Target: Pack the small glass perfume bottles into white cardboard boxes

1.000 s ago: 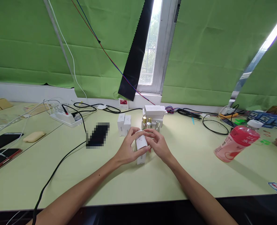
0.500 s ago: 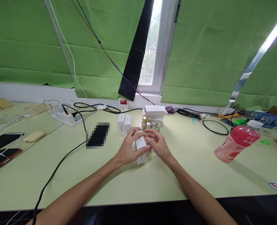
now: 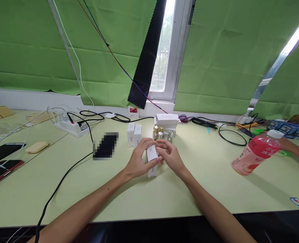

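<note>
Beyond our left hand (image 3: 140,161) stand two white boxes (image 3: 134,135), print too small to read; that hand clasps a white, small-lettered carton (image 3: 152,153) mid-table, thumb and fingers closed round it; our right hand (image 3: 170,156) bends its fingers at the carton's right side, pinching or not we cannot tell; pale tabletop (image 3: 207,168) runs to the near edge (image 3: 139,220), and right to a pink bottle (image 3: 256,155) showing 水.
</note>
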The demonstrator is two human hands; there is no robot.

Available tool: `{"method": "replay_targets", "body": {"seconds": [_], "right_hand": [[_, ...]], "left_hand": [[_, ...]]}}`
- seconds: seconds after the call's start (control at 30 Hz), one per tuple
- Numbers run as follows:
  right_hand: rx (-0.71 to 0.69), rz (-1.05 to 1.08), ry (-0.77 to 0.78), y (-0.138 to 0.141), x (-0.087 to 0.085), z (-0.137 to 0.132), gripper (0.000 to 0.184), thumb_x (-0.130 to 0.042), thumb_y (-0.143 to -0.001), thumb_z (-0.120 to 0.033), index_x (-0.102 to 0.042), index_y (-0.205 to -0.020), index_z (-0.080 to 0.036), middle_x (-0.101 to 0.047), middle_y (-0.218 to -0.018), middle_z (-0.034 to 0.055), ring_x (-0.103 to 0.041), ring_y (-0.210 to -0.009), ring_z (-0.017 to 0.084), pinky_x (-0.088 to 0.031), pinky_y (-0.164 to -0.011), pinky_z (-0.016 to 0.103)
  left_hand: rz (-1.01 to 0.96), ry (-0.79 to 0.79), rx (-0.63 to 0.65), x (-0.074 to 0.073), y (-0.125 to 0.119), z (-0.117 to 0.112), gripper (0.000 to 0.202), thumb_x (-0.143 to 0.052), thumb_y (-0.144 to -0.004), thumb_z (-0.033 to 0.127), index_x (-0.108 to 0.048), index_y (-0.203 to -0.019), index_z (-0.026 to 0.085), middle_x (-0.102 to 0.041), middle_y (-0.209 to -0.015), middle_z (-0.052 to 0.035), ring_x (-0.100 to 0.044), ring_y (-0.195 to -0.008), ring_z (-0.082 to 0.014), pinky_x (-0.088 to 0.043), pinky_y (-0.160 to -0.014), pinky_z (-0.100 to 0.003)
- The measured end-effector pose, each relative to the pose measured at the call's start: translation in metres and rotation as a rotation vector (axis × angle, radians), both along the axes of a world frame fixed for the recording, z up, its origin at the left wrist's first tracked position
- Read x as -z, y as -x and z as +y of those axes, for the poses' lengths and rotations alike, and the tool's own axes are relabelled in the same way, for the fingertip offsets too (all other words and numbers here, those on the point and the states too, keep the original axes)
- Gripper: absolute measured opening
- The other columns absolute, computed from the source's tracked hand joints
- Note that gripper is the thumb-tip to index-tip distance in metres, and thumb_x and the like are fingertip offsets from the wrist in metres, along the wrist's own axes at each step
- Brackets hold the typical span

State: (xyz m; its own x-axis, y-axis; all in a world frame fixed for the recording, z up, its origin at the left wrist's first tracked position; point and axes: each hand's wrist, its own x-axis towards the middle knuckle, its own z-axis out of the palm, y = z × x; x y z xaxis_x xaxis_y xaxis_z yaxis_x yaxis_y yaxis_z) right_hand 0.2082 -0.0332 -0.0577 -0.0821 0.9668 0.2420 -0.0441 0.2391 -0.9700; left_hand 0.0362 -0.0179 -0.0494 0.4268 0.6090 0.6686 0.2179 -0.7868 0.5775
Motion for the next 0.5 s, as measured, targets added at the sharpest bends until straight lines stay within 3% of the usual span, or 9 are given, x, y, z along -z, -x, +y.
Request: {"method": "replay_targets", "body": {"seconds": [0.2,0.5], "right_hand": [[0.000,0.000,0.010,-0.0002,-0.0008,-0.0002,0.033,-0.066,-0.084,-0.041,-0.063,-0.109,-0.021,-0.070,-0.103,0.0069,-0.061,-0.056,0.011,-0.048,-0.042,0.023],[-0.004,0.017,0.011,0.0002,-0.0022,0.0002,0.031,-0.065,-0.083,-0.040,-0.062,-0.107,-0.020,-0.071,-0.099,0.0061,-0.060,-0.054,0.010,-0.047,-0.042,0.022]], "left_hand": [[-0.014,0.054,-0.014,0.0004,-0.0008,-0.0009,0.044,-0.073,-0.083,0.035,-0.055,-0.121,0.022,-0.061,-0.120,-0.0092,-0.063,-0.107,-0.0238,-0.055,-0.089,-0.037],[-0.022,0.035,0.006,-0.0017,0.0002,-0.0019,0.043,-0.072,-0.084,0.037,-0.057,-0.121,0.021,-0.062,-0.124,-0.0110,-0.063,-0.114,-0.0253,-0.055,-0.093,-0.038]]}}
